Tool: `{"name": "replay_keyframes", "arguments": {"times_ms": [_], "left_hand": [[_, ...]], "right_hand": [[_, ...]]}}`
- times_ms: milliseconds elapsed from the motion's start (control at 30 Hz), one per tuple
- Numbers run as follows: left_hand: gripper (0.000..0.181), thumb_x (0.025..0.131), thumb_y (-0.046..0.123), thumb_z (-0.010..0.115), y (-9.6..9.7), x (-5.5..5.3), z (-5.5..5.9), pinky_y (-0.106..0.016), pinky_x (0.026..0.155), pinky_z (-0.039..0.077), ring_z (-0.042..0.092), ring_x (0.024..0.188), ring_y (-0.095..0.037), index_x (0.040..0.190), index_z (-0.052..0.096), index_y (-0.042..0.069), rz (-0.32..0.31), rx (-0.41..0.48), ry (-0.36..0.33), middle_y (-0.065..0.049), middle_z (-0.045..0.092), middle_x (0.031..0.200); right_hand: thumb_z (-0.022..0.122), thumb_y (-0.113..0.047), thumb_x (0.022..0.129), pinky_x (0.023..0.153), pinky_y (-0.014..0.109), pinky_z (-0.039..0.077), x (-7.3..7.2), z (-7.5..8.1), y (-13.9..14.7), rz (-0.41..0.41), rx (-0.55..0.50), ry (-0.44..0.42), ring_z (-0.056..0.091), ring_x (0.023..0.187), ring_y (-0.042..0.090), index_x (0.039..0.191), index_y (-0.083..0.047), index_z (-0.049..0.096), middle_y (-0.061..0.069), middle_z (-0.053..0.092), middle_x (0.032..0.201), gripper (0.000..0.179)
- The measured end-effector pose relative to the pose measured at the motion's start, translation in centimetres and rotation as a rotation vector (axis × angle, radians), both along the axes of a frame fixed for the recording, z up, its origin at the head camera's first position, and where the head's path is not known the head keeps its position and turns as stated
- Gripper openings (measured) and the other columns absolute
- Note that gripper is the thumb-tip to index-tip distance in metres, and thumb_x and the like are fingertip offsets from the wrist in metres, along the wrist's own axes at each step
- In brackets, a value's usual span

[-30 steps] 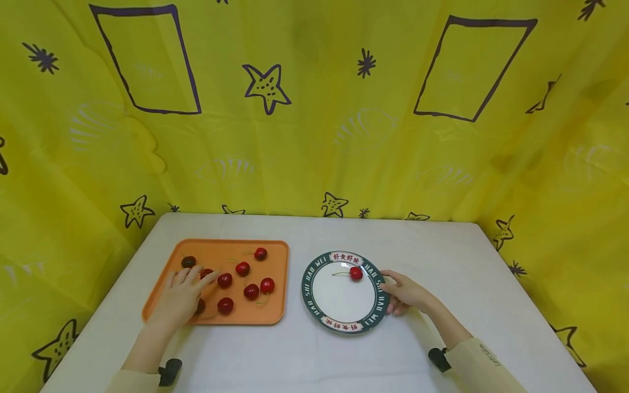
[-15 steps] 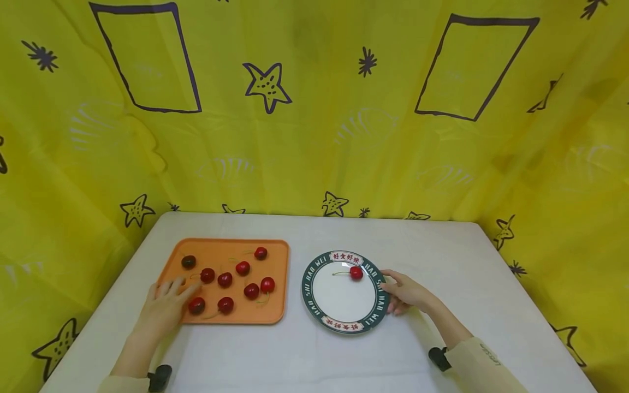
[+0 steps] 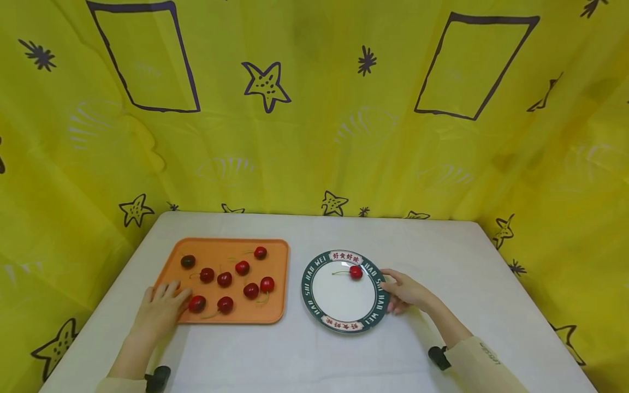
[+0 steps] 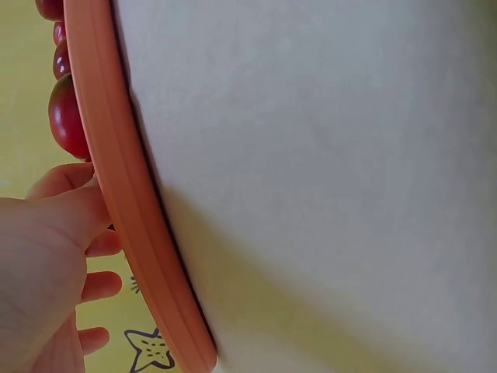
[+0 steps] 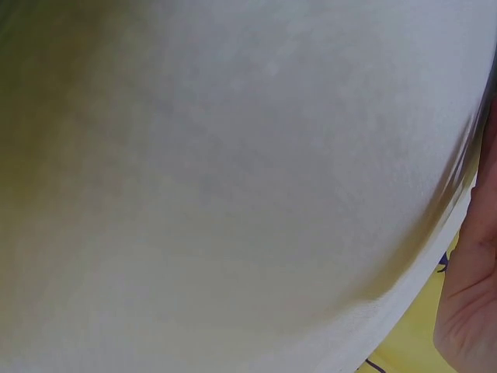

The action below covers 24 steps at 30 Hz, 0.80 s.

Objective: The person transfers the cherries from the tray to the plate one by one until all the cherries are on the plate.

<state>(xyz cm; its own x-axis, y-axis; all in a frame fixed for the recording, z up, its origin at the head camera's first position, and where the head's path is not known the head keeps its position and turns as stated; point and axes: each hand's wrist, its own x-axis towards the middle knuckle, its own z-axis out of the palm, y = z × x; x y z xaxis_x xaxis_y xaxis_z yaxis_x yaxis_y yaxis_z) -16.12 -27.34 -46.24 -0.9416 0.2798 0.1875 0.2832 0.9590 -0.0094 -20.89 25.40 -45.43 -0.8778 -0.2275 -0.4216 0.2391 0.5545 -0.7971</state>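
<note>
An orange tray [image 3: 245, 312] with several dark red cherries [image 3: 224, 279] stands on the left of the table. My left hand [image 3: 159, 314] is over its front left corner. In the left wrist view, thumb and forefinger [image 4: 62, 186] come together just beside the nearest cherry [image 3: 197, 304], as if pinching its stem, which is hidden; the other fingers are spread. A white plate [image 3: 344, 297] with a green lettered rim lies right of the tray, bearing one cherry [image 3: 356, 272] with its stem. My right hand [image 3: 405, 292] holds the plate's right rim, thumb on top and other fingers lower.
White cloth [image 3: 314, 360] covers the table. A yellow curtain [image 3: 304, 136] with drawn stars surrounds the back and both sides. Dark wrist cameras [image 3: 158, 377] sit under both wrists.
My left hand has moved back from over the cherries to the tray's front left corner, uncovering several of them. The nearest cherry has turned slightly. My right hand and the plate stay put.
</note>
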Motion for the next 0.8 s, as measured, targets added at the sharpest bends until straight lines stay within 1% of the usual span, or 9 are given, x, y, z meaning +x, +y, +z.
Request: {"name": "replay_keyframes", "arguments": {"times_ms": [133, 367, 533, 733, 800], "left_hand": [[0.024, 0.083, 0.016, 0.063, 0.01, -0.11, -0.15, -0.059, 0.088, 0.028, 0.042, 0.102, -0.04, 0.105, 0.061, 0.009, -0.012, 0.004, 0.011, -0.02, 0.049, 0.112], [0.023, 0.082, 0.017, 0.064, 0.27, -0.06, 0.07, -0.06, 0.088, 0.029, 0.043, 0.102, -0.039, 0.103, 0.062, 0.008, -0.028, 0.01, 0.025, -0.019, 0.05, 0.111], [0.019, 0.081, 0.018, 0.065, 0.42, -0.14, 0.12, -0.061, 0.089, 0.029, 0.044, 0.102, -0.04, 0.099, 0.062, 0.009, -0.041, 0.025, 0.049, -0.019, 0.05, 0.109], [0.016, 0.083, 0.017, 0.064, 0.6, -0.31, 0.34, -0.061, 0.093, 0.027, 0.043, 0.106, -0.041, 0.098, 0.061, 0.011, -0.041, 0.043, 0.056, -0.019, 0.05, 0.111], [0.015, 0.083, 0.017, 0.064, 0.65, -0.41, 0.35, -0.061, 0.093, 0.028, 0.044, 0.106, -0.04, 0.096, 0.06, 0.012, -0.051, 0.039, 0.071, -0.019, 0.05, 0.111]], "right_hand": [[0.046, -0.024, 0.096, 0.046, 0.023, 0.047, -0.02, 0.08, -0.04, 0.001, 0.011, 0.005, 0.054, 0.044, 0.015, 0.141, -0.008, 0.026, 0.008, 0.058, 0.059, 0.052], [0.046, -0.024, 0.096, 0.047, 0.023, 0.047, 0.01, -0.05, 0.02, 0.008, 0.001, 0.012, 0.054, 0.044, 0.015, 0.141, -0.008, 0.027, 0.008, 0.058, 0.059, 0.052], [0.046, -0.024, 0.096, 0.046, 0.023, 0.047, -0.04, -0.03, 0.05, 0.008, 0.0, 0.011, 0.054, 0.044, 0.015, 0.141, -0.008, 0.027, 0.008, 0.058, 0.059, 0.052], [0.046, -0.024, 0.096, 0.046, 0.023, 0.047, -0.08, 0.08, -0.02, -0.005, 0.007, -0.001, 0.054, 0.044, 0.015, 0.141, -0.009, 0.028, 0.008, 0.059, 0.06, 0.051], [0.046, -0.024, 0.096, 0.046, 0.023, 0.047, -0.06, 0.04, -0.04, -0.009, 0.009, -0.001, 0.054, 0.043, 0.015, 0.141, -0.01, 0.028, 0.008, 0.059, 0.059, 0.051]]}}
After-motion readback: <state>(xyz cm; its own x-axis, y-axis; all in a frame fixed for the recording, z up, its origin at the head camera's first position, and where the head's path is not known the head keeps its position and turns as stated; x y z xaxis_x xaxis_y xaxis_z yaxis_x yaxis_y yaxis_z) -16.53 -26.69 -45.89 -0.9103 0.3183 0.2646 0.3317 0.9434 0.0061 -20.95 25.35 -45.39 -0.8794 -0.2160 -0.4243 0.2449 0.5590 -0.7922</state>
